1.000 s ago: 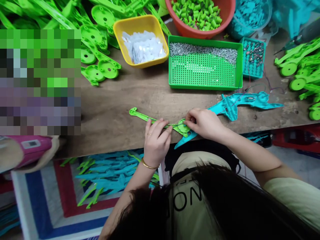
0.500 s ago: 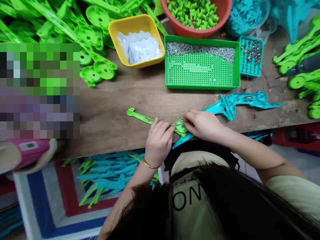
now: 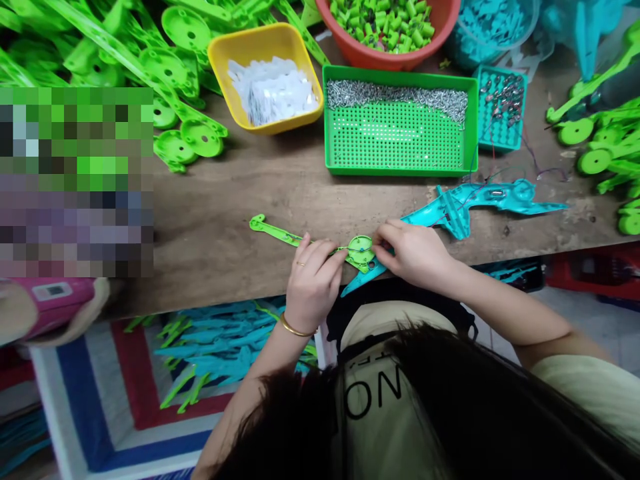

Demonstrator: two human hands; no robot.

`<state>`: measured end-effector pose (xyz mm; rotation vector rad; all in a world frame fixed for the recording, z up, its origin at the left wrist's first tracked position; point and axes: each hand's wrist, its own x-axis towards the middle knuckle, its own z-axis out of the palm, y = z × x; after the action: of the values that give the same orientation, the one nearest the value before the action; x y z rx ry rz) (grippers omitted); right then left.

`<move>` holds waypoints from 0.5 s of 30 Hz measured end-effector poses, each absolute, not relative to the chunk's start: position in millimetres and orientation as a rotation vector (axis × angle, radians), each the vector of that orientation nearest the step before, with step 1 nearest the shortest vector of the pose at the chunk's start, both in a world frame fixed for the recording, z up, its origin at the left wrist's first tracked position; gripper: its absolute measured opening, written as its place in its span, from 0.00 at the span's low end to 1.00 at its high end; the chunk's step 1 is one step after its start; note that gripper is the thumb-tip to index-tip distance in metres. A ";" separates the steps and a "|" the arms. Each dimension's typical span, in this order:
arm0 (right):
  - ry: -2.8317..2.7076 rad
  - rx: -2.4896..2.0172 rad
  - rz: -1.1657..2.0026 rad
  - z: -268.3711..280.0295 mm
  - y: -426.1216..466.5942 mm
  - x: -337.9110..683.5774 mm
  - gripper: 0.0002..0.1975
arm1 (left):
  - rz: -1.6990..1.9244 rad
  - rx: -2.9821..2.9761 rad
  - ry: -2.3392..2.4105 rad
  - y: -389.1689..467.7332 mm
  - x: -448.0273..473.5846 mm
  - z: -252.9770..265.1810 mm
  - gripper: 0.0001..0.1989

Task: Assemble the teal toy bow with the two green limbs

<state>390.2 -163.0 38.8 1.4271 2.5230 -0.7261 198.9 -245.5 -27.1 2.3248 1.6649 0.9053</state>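
A bright green plastic part (image 3: 361, 251), a long narrow arm ending in a round disc, lies on the wooden table close to its front edge. My left hand (image 3: 316, 277) is closed over the arm beside the disc, fingertips pressing on it. Across the disc runs a thin dark wire (image 3: 353, 249), reaching toward my right hand (image 3: 413, 252). The right thumb and forefinger are pinched at the disc's right rim, seemingly on the wire's end; the fingertips partly hide it. Under the disc and right hand stretches a long turquoise plastic shell (image 3: 457, 210) with loose wires.
Behind the hands stand a green tray (image 3: 400, 170) of screws, a yellow bin (image 3: 273, 127) of clear pieces, a red bowl (image 3: 395, 60) of green motors and a turquoise tray (image 3: 500, 137). Green parts (image 3: 185, 143) pile up at left. A box (image 3: 125, 440) of parts sits below the table.
My right fingertips have drawn slightly right, off the disc, so more of the disc and the wire across it shows. The left hand keeps its place on the green part.
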 end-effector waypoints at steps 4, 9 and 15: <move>2.522 1.480 -0.738 35.6 -156.8 395.8 0.10 | 0.875 2.331 1.672 -244.6 197.8 -26.1 0.11; 2.523 1.515 -0.640 30.1 -155.0 396.2 0.11 | 0.873 2.379 1.652 -242.7 196.5 -24.4 0.10; 2.584 1.394 -0.517 29.0 -159.0 393.1 0.13 | 0.850 2.389 1.658 -240.5 195.7 -21.6 0.09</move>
<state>393.1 -159.0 29.0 1.3940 2.5837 -0.5165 195.7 -240.5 -21.6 2.3892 1.6584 0.8497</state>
